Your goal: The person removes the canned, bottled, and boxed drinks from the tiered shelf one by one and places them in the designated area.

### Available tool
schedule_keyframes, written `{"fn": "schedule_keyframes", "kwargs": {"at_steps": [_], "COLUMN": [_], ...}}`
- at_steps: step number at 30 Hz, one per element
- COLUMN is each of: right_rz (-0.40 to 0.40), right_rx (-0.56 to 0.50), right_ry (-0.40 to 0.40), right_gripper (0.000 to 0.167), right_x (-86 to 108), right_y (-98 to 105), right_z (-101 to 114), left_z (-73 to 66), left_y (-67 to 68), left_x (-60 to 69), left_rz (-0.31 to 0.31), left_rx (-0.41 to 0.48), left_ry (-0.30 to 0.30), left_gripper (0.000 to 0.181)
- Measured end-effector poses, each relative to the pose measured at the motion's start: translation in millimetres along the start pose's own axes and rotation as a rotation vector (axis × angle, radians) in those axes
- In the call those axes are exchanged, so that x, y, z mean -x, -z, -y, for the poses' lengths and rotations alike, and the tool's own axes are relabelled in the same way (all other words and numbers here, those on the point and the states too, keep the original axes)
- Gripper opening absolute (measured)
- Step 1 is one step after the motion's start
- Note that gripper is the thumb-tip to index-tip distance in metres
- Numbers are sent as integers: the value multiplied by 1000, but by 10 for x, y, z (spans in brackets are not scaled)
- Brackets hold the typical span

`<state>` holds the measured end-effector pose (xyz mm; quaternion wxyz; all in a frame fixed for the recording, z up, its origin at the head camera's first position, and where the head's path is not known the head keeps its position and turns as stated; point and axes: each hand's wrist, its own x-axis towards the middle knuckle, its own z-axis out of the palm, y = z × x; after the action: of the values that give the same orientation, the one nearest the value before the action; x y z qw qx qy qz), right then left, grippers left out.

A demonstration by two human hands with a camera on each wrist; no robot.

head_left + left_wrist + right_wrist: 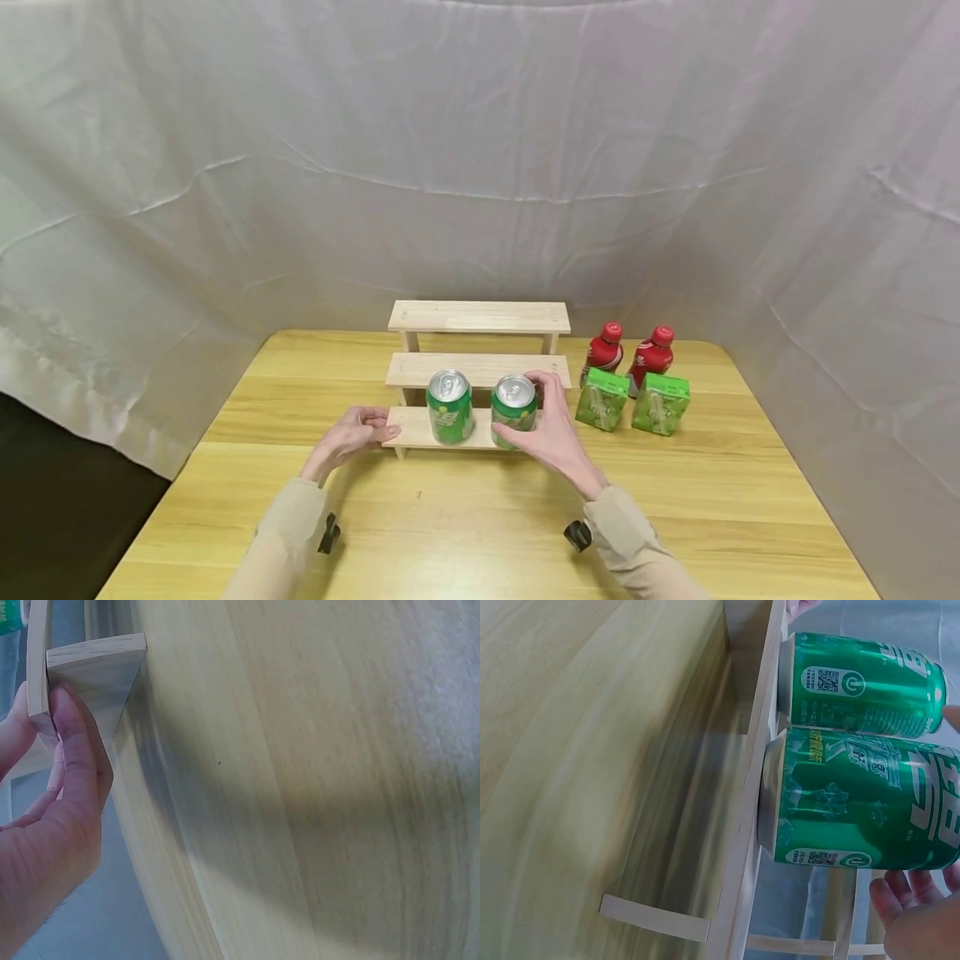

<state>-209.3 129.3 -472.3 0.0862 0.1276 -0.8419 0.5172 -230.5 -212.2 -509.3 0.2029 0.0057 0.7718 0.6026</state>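
Note:
A three-step wooden rack point(477, 367) stands on the table, its lowest board towards me. My left hand point(356, 433) pinches the left end of that board, thumb on top and fingers point(73, 742) underneath in the left wrist view. Two green soda cans stand upright on the lowest board. The right-hand can point(514, 408) is between the thumb and fingers of my right hand point(558, 437). Beside it, the left-hand can point(450, 406) is untouched. In the right wrist view, the held can point(862, 802) has its base on the board, and fingertips point(889, 900) lie at its side.
Right of the rack stand two red-capped bottles point(604, 350), point(651, 358), with two green drink cartons point(603, 400), point(661, 404) in front of them. Grey curtain point(480, 167) encloses the back and sides of the wooden table point(450, 533).

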Motion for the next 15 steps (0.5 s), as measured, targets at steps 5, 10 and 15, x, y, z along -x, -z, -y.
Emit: {"fn": "schedule_keyframes", "kwargs": {"at_steps": [5, 10, 15], "right_rz": [-8, -18, -30], "right_rx": [-4, -18, -24], "right_ry": [17, 26, 32], "right_gripper": [85, 80, 76], "right_x": [-10, -22, -26], "right_y": [-20, -28, -40], "right_z": [-1, 0, -2], "left_z": [-5, -10, -5], "left_y": [13, 8, -1], "left_x": [-2, -5, -9], "left_rz": [-3, 1, 4], "left_rx": [2, 12, 12], "left_ry": [4, -1, -3], "left_gripper": [60, 60, 60]}}
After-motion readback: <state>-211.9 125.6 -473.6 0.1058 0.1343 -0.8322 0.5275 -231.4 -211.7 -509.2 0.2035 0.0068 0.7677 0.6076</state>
